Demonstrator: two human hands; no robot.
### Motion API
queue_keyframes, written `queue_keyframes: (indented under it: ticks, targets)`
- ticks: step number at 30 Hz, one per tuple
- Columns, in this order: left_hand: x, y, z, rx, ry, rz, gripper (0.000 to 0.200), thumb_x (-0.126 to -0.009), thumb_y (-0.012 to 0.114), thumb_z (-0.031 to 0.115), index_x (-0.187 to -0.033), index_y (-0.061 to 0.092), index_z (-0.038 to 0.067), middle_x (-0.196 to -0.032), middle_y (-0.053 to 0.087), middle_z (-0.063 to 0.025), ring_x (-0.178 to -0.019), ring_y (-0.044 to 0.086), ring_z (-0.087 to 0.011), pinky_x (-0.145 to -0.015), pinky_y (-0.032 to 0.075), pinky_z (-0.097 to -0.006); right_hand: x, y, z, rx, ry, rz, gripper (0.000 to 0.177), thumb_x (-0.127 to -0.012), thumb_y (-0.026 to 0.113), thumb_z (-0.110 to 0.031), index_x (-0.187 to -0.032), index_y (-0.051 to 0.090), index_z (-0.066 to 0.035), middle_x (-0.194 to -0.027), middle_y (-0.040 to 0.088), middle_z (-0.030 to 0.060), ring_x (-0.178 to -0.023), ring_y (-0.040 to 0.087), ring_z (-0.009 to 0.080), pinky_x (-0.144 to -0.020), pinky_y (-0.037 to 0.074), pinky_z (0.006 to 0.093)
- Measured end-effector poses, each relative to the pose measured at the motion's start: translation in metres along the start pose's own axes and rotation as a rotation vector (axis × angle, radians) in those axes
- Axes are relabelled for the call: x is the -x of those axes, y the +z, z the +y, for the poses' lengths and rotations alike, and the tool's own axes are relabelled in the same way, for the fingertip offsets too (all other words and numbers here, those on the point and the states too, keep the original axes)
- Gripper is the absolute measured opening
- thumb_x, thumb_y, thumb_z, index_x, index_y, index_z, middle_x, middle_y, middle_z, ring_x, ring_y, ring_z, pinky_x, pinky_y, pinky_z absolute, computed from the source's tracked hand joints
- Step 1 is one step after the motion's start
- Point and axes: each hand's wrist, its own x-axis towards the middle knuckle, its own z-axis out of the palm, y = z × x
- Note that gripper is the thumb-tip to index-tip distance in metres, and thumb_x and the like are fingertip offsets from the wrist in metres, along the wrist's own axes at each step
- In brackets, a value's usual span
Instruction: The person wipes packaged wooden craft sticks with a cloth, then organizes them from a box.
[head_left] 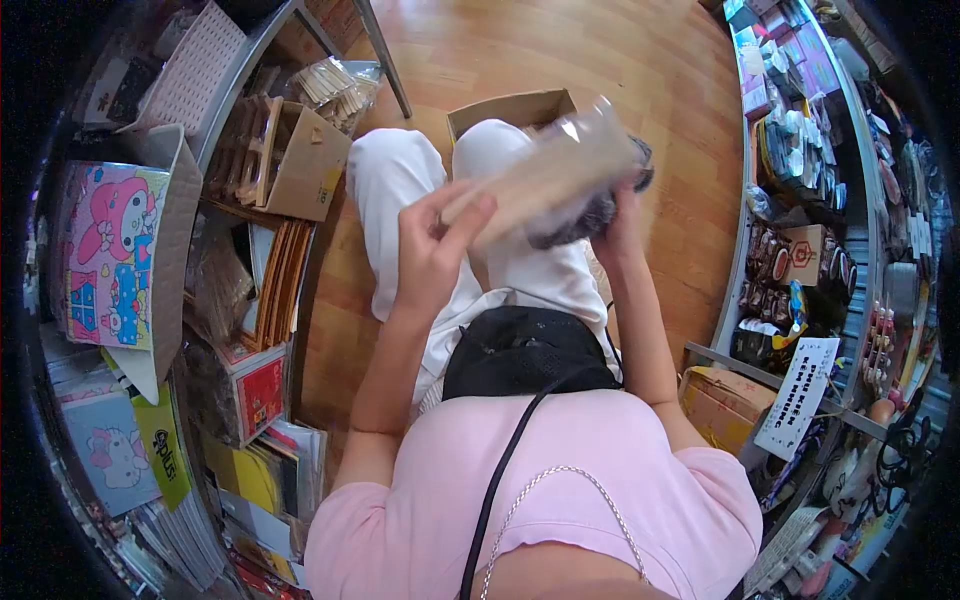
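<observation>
My left hand (437, 247) is closed on the near end of a flat beige package (555, 170) in clear, shiny plastic. The package is tilted above my knees and blurred by motion; what is inside cannot be made out. My right hand (624, 222) is closed on a dark, crumpled, cloth-like thing (580, 222) at the package's right side. Part of this dark bundle shows beyond the package's far edge. Whether the right fingers also touch the package is hidden. Beyond my knees, an opened cardboard box (480, 117) stands on the floor, partly covered by the package.
Crowded shelves rise on both sides. On the left are a cardboard box of wooden pieces (305, 165), wooden frames (285, 285) and cartoon-printed goods (115, 255). At right are packaged goods (795, 150), a taped carton (728, 405) and a printed sign (797, 398). Wood flooring (660, 60) lies between.
</observation>
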Motion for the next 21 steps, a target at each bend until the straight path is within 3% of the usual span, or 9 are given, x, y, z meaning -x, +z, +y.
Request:
queue_keyframes:
  ticks: [3, 5, 6, 9, 11, 14, 15, 19, 21]
  targets:
    - [0.01, 0.007, 0.028, -0.154, 0.197, 0.02, 0.028, -0.083, 0.063, 0.014, -0.099, 0.062, -0.009, -0.086, 0.064, -0.0091, -0.075, 0.059, -0.0098, -0.066, 0.048, -0.0244, -0.006, -0.016, -0.012, -0.218, 0.035, 0.082, 0.052, -0.09, 0.044, -0.047, -0.117, 0.047, -0.004, -0.114, 0.054, 0.0113, -0.103, 0.054, 0.0243, -0.088, 0.045, 0.0368]
    - [-0.007, 0.004, 0.012, -0.112, 0.129, 0.051, 0.027, -0.081, 0.064, 0.012, -0.099, 0.063, -0.008, -0.085, 0.065, -0.0092, -0.074, 0.058, -0.0091, -0.065, 0.047, -0.023, -0.021, -0.055, -0.003, -0.401, -0.004, -0.274, 0.053, -0.091, 0.035, -0.047, -0.116, 0.048, -0.003, -0.111, 0.054, 0.0108, -0.095, 0.055, 0.0235, -0.083, 0.046, 0.0356]
    - [-0.024, -0.003, -0.012, -0.112, 0.046, 0.038, 0.027, -0.081, 0.065, 0.012, -0.099, 0.063, -0.008, -0.084, 0.065, -0.0087, -0.073, 0.058, -0.0092, -0.065, 0.046, -0.0224, -0.016, -0.041, -0.011, -0.229, -0.023, 0.082, 0.04, -0.091, 0.039, -0.035, -0.113, 0.048, -0.003, -0.101, 0.055, 0.0096, -0.085, 0.056, 0.0204, -0.076, 0.047, 0.0325]
    - [-0.051, -0.013, -0.077, -0.009, -0.151, 0.058, 0.029, -0.081, 0.064, 0.013, -0.1, 0.062, -0.008, -0.088, 0.064, -0.0096, -0.077, 0.059, -0.0114, -0.07, 0.046, -0.0229, -0.016, -0.025, -0.016, -0.01, -0.263, 0.239, 0.028, -0.09, 0.044, -0.029, -0.107, 0.05, -0.009, -0.094, 0.053, 0.0049, -0.083, 0.054, 0.0165, -0.074, 0.046, 0.031]
    - [-0.059, -0.013, -0.107, 0.093, -0.275, 0.084, 0.031, -0.081, 0.062, 0.014, -0.102, 0.06, -0.009, -0.091, 0.064, -0.011, -0.082, 0.06, -0.0135, -0.075, 0.046, -0.024, -0.012, -0.018, -0.021, 0.054, -0.25, 0.188, 0.022, -0.089, 0.049, -0.021, -0.107, 0.048, -0.008, -0.093, 0.051, 0.0045, -0.083, 0.052, 0.0145, -0.073, 0.045, 0.028]
    - [-0.061, -0.011, -0.121, 0.218, -0.336, 0.111, 0.034, -0.084, 0.058, 0.018, -0.106, 0.056, -0.009, -0.095, 0.062, -0.0109, -0.084, 0.06, -0.0156, -0.077, 0.046, -0.0257, -0.019, -0.01, -0.013, 0.57, -0.448, 0.154, 0.02, -0.086, 0.056, -0.014, -0.104, 0.051, -0.005, -0.087, 0.054, 0.0051, -0.078, 0.051, 0.0104, -0.07, 0.043, 0.023]
    - [-0.062, -0.01, -0.121, 0.272, -0.309, 0.137, 0.033, -0.086, 0.057, 0.021, -0.106, 0.057, -0.005, -0.096, 0.061, -0.0087, -0.082, 0.058, -0.0121, -0.072, 0.045, -0.023, -0.018, -0.003, -0.007, 0.619, -0.457, 0.113, 0.019, -0.086, 0.059, -0.017, -0.1, 0.055, -0.004, -0.087, 0.055, 0.0053, -0.078, 0.054, 0.0145, -0.067, 0.045, 0.0284]
    - [-0.068, -0.009, -0.133, 0.214, -0.134, 0.116, 0.033, -0.09, 0.048, 0.028, -0.107, 0.055, 0.0, -0.094, 0.058, -0.005, -0.081, 0.056, -0.0099, -0.069, 0.044, -0.0209, -0.024, 0.031, 0.032, 1.141, -0.721, -0.187, 0.034, -0.075, 0.063, -0.015, -0.109, 0.06, -0.015, -0.087, 0.057, 0.0098, -0.072, 0.06, 0.0224, -0.062, 0.047, 0.0312]
    - [-0.068, -0.011, -0.152, 0.238, -0.221, 0.145, 0.032, -0.094, 0.04, 0.028, -0.101, 0.055, 0.001, -0.09, 0.056, -0.0047, -0.083, 0.054, -0.0105, -0.071, 0.044, -0.0219, -0.021, 0.045, 0.056, 1.379, -0.632, -0.339, 0.04, -0.072, 0.064, -0.017, -0.111, 0.06, -0.022, -0.082, 0.055, 0.0087, -0.071, 0.059, 0.0247, -0.058, 0.048, 0.0337]
